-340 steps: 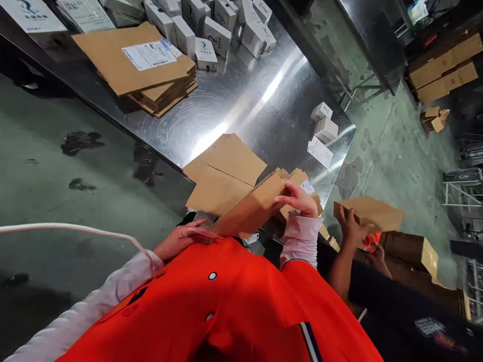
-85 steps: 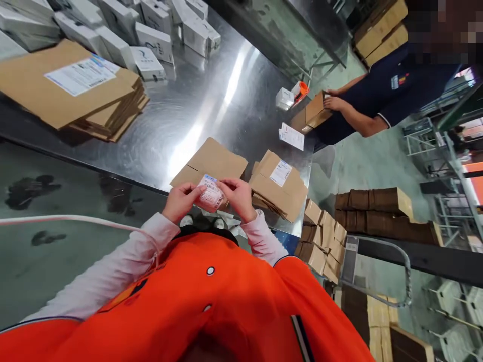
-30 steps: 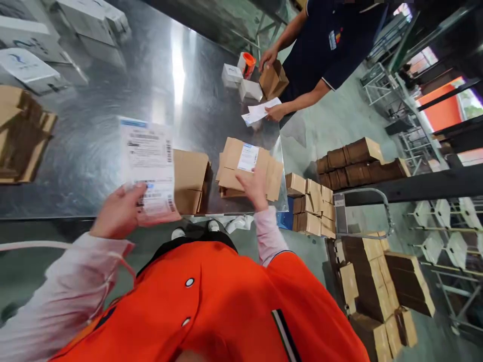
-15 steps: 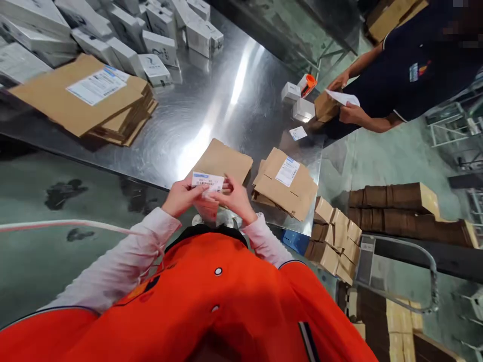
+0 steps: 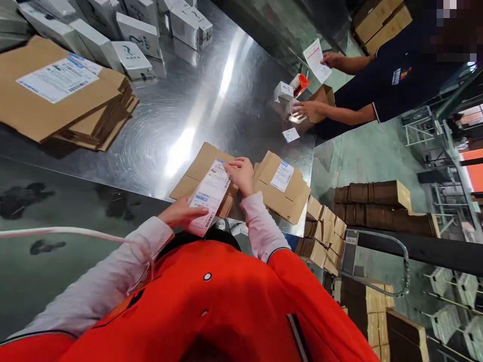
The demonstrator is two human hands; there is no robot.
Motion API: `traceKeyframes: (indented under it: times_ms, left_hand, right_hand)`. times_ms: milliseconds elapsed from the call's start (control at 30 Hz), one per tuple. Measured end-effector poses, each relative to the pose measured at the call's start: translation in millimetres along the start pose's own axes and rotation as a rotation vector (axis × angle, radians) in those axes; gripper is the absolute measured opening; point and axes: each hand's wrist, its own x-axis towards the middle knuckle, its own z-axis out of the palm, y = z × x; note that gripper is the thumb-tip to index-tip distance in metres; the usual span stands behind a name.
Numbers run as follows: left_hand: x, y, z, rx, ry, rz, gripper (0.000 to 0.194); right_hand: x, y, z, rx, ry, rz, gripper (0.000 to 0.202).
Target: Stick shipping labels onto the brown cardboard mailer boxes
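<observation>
A white shipping label (image 5: 210, 190) with printed text and barcodes slants over a flat brown cardboard piece (image 5: 199, 163) at the table's near edge. My left hand (image 5: 183, 213) grips its lower end, thumb on top and fingers beneath. At the upper right corner, my right hand (image 5: 241, 174) pinches the label's edge. Just right of that hand lies a stack of flattened cardboard (image 5: 281, 198), a label (image 5: 282, 176) stuck on its top sheet.
A metal table (image 5: 151, 120) holds a labelled cardboard stack (image 5: 86, 113) and several white boxes (image 5: 138, 35) at left. Across it, a co-worker's hand (image 5: 307, 109) touches a small white box; the other holds a paper (image 5: 317, 60). Folded cartons (image 5: 326, 226) stand on the right.
The label, folded between my hands before, is now stretched out lengthwise over the cardboard. My right hand has moved up with its end. The co-worker has raised the paper and reached to a box.
</observation>
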Motion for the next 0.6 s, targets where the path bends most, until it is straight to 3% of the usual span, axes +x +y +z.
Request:
traceKeyframes:
  times_ms: [133,267,367,433,500,600]
  left_hand:
    - [1,-7,-13.4,-0.064,-0.036,-0.133,0.065]
    - [-3,-18,-15.9,-0.048,-0.005,-0.171,0.061]
    - [-21,-39,-17.5,-0.002,0.045,-0.199,0.057]
    - [-41,-53,-23.1,0.034,0.08,-0.251,0.056]
    - [-59,-59,-34.2,0.051,0.111,-0.296,0.058]
    - [-68,-45,-56.4,0.024,0.15,-0.277,0.062]
  right_hand:
    - [42,5,7,-0.152,0.001,0.089,0.016]
    - [52,14,15,-0.205,0.0,0.119,0.022]
    - [55,18,17,-0.293,0.018,0.102,0.06]
    - [55,16,22,-0.423,-0.031,-0.058,0.075]
    - [48,13,31,-0.55,-0.157,-0.3,0.069]
    - [15,11,47,-0.631,-0.339,-0.529,0.067]
